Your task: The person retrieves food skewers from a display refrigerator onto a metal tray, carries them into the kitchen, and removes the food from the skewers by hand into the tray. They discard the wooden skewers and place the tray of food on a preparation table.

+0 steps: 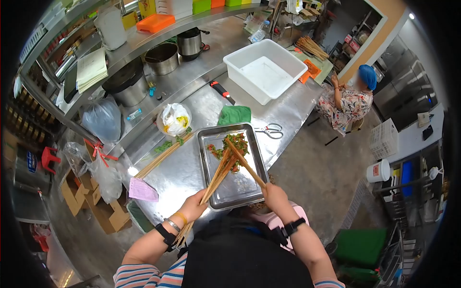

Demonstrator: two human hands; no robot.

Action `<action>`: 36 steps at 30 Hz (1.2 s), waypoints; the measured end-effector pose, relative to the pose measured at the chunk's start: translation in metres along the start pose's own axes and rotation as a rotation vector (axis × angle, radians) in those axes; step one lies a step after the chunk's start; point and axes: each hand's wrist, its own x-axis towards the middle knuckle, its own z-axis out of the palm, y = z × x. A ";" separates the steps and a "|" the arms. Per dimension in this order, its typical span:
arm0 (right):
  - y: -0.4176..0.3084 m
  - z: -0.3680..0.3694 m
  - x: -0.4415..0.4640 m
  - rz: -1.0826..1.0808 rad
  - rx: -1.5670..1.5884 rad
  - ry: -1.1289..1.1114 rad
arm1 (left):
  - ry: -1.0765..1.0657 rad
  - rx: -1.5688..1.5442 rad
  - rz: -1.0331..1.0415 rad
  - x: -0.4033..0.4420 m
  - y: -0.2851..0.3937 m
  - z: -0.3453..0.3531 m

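My left hand [193, 205] is closed round a bundle of thin wooden skewers [218, 176], their back ends sticking out past my wrist. In my right hand [277, 198] is a thicker-looking wooden stick or tight skewer bunch [248, 167], slanting up to the left. Both meet over a metal tray [206, 158], at a heap of chopped green and red food [237, 143]. Whether the food is threaded on the tips or lies beneath them, I cannot tell. More skewers [163, 156] lie left of the tray.
Around the tray are scissors [272, 131], a green cloth [234, 115], a bowl with a plastic bag [175, 119] and a pink paper [143, 189]. Behind stand a white tub [265, 69] and a red-black handled tool [222, 92]. A seated person [346, 103] is at the right.
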 end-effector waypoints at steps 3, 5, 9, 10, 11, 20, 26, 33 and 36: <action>0.011 0.007 0.022 0.063 0.048 -0.006 | 0.033 -0.084 -0.045 -0.006 0.007 -0.011; 0.010 -0.002 0.015 0.043 0.108 -0.007 | 0.044 -0.064 -0.064 -0.015 0.002 -0.019; 0.016 -0.021 -0.007 -0.034 0.356 -0.002 | -0.078 -0.223 -0.226 -0.022 0.005 -0.025; 0.022 -0.022 -0.010 0.002 0.402 -0.017 | -0.109 -0.536 -0.244 -0.015 -0.004 -0.024; 0.027 -0.020 -0.014 0.042 0.450 -0.028 | -0.144 -0.847 -0.259 -0.007 -0.014 -0.023; 0.042 0.009 -0.039 0.076 0.629 -0.035 | -0.146 -1.147 -0.315 0.012 -0.031 -0.019; 0.030 -0.017 -0.062 0.335 1.176 -0.357 | -0.392 -1.542 -0.256 -0.014 -0.035 -0.035; 0.021 -0.001 -0.062 0.308 1.198 -0.365 | -0.437 -1.562 -0.285 -0.015 -0.020 -0.031; 0.029 0.008 -0.062 0.305 1.084 -0.414 | -0.443 -1.628 -0.306 -0.008 -0.025 -0.030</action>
